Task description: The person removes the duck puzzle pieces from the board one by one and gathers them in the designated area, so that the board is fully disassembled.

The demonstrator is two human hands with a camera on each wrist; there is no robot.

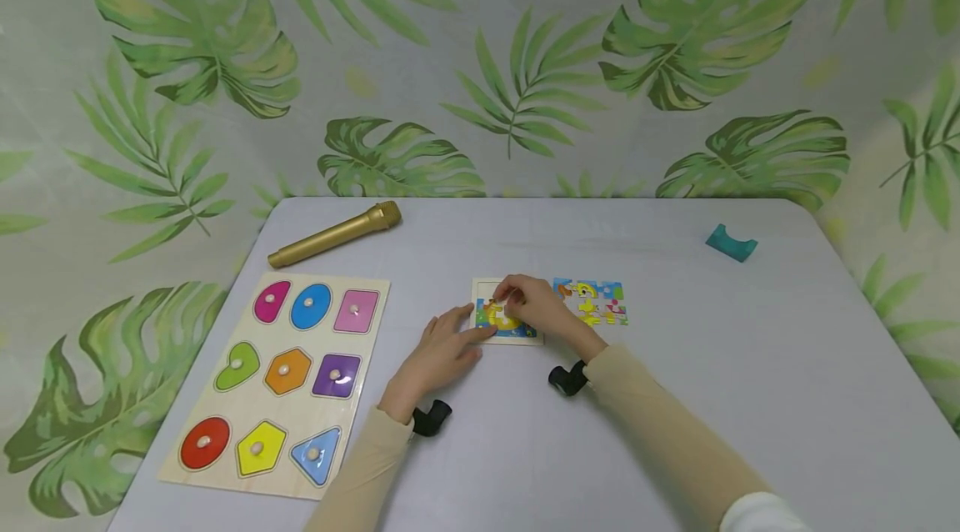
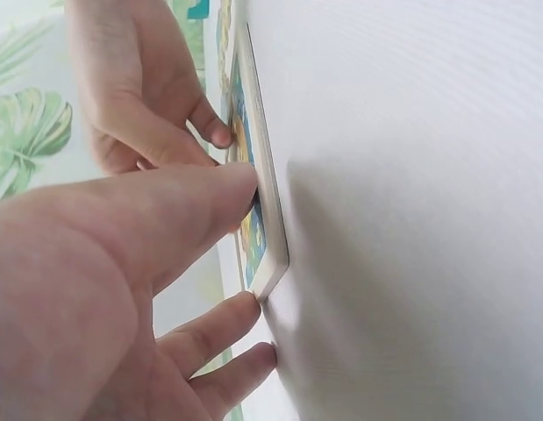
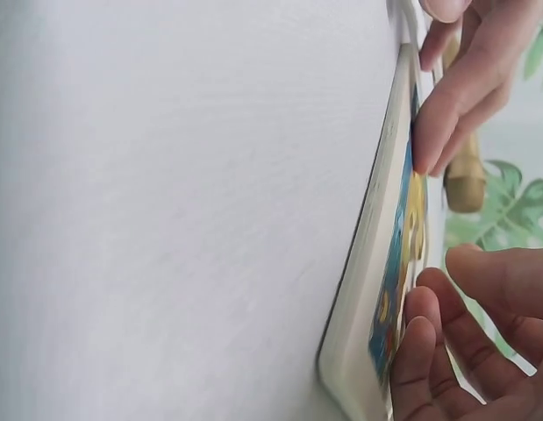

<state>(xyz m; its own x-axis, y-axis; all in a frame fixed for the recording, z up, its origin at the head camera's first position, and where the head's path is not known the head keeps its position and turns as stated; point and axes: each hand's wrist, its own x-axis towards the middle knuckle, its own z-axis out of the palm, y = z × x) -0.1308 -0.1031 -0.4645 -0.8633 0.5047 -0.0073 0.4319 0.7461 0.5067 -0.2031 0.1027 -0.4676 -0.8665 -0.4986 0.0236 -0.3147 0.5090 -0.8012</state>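
Note:
A small wooden jigsaw tray (image 1: 529, 341) lies flat on the table, its lower part filled with yellow and blue picture pieces. My left hand (image 1: 441, 354) rests at the tray's left side, its thumb (image 2: 232, 189) on the picture near the front edge and other fingers fairly straight at the corner. My right hand (image 1: 534, 304) is bent over the tray's upper right, fingertips (image 3: 418, 346) low against the picture. Whether a piece sits between its thumb and index finger is hidden. Right of the tray lie loose jigsaw pieces (image 1: 588, 290) in a group.
A wooden shape board (image 1: 288, 311) with knobbed coloured shapes lies at the left. Behind it is a gold microphone (image 1: 333, 235). At the back right sits a curved teal block (image 1: 731, 243). A leaf-patterned cloth (image 1: 525, 98) hangs behind the white table (image 1: 675, 432).

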